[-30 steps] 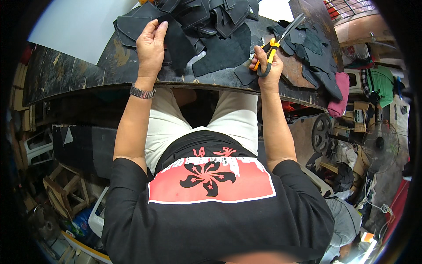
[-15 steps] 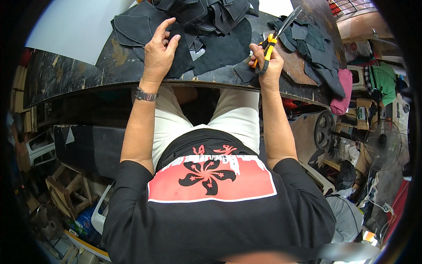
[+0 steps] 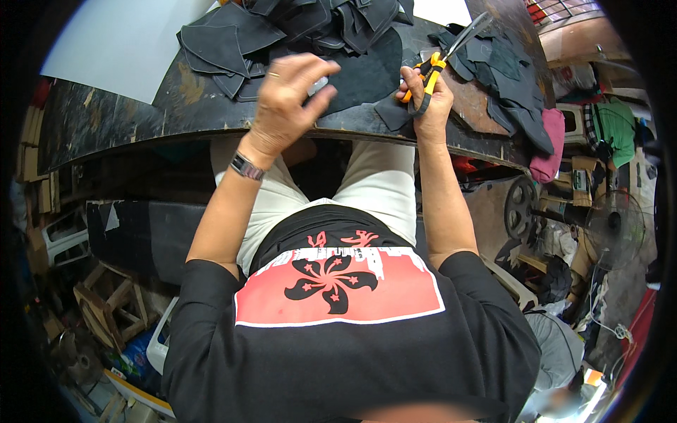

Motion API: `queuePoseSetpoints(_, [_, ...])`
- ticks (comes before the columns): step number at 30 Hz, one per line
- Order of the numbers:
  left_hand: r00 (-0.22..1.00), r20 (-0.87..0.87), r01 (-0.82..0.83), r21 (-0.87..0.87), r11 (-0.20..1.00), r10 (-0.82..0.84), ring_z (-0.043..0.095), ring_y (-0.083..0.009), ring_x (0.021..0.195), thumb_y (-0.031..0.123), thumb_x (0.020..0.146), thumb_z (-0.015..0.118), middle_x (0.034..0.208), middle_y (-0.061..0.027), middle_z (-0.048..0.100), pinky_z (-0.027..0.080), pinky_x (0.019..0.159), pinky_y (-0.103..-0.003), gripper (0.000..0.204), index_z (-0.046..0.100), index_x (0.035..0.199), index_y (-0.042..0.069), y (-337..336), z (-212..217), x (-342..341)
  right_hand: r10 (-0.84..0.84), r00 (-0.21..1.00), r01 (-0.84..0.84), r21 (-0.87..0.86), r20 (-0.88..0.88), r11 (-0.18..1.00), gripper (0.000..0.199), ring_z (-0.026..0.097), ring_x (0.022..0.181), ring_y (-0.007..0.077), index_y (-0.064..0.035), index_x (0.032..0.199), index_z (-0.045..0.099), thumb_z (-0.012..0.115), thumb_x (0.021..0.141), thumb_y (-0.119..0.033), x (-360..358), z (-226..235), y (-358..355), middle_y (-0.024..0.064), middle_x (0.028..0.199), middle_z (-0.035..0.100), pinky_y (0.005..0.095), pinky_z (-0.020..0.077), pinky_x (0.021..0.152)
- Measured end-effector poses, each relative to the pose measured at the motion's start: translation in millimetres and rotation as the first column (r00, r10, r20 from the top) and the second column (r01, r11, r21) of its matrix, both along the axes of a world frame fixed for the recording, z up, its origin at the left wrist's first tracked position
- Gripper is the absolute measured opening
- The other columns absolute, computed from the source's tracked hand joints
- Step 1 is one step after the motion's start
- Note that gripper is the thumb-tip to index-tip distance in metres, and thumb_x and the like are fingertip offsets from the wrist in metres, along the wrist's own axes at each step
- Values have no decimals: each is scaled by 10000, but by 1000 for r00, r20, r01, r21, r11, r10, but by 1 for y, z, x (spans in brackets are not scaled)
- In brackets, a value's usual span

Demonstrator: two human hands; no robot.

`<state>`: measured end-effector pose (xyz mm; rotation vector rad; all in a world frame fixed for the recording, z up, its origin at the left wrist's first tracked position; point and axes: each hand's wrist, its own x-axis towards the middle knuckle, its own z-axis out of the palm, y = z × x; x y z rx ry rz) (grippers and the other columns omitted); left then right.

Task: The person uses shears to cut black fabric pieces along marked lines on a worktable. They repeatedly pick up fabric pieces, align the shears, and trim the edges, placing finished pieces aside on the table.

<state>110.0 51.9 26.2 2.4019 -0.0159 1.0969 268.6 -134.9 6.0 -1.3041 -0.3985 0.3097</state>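
My left hand (image 3: 290, 99) is over the front part of the table, fingers stretched to the right and thumb apart, with nothing visible in it. Just behind it lies a heap of black cut pieces (image 3: 303, 25), many with pale edge lines; they look like leather or fabric. A small whitish object (image 3: 319, 85) shows between my finger and thumb, seemingly on the table. A larger black piece (image 3: 370, 70) lies right of that hand. My right hand (image 3: 431, 106) grips scissors (image 3: 438, 67) with yellow-and-black handles, their blades pointing up and to the right.
The dark worn table (image 3: 148, 127) holds a white sheet (image 3: 127, 49) at left. Near my right hand are a brown board (image 3: 476, 109) and more dark pieces (image 3: 504, 63). A pink cloth (image 3: 549, 148) hangs by the right corner. Further right stands a fan (image 3: 615, 229); a wooden stool (image 3: 113, 303) is at lower left.
My left hand has swung right, its fingers now pointing right instead of up. The black piece under it no longer shows. My right hand holds the scissors almost unmoved.
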Motion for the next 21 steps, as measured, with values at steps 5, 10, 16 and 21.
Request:
queuePoseSetpoints(5, [956, -282, 105, 95, 990, -75, 610, -277, 1073, 236, 805, 735, 1143, -100, 657, 487, 941, -377, 340, 690, 1090, 56, -23, -8, 3, -28, 999, 28, -12, 21, 1000, 276, 565, 543, 57, -37, 854, 602, 812, 809, -211, -1, -2, 2, 11, 707, 598, 190, 494, 529])
queuePoseSetpoints(10, [944, -323, 112, 105, 988, -73, 644, -233, 963, 186, 789, 727, 992, -72, 683, 534, 831, -343, 197, 713, 928, 47, -21, -3, 11, -37, 999, 37, -13, 8, 999, 274, 563, 530, 56, -36, 850, 608, 814, 808, -212, -3, 2, 2, 6, 699, 594, 187, 489, 521])
queuePoseSetpoints(16, [938, -346, 88, 148, 985, -32, 665, -231, 885, 131, 791, 713, 937, -61, 691, 546, 791, -330, 122, 703, 889, 60, -28, -3, 13, -31, 999, 31, -11, 16, 999, 265, 563, 523, 57, -38, 850, 608, 811, 810, -203, -3, 2, 2, 8, 695, 592, 188, 489, 518])
queuePoseSetpoints(21, [958, -280, 109, 134, 985, -68, 666, -238, 794, 78, 791, 688, 889, -52, 681, 548, 759, -331, 112, 683, 903, 67, -34, -9, 14, -44, 999, 44, -28, 5, 999, 258, 575, 542, 70, -33, 864, 613, 805, 815, -197, -3, 2, 2, 18, 696, 599, 196, 494, 525])
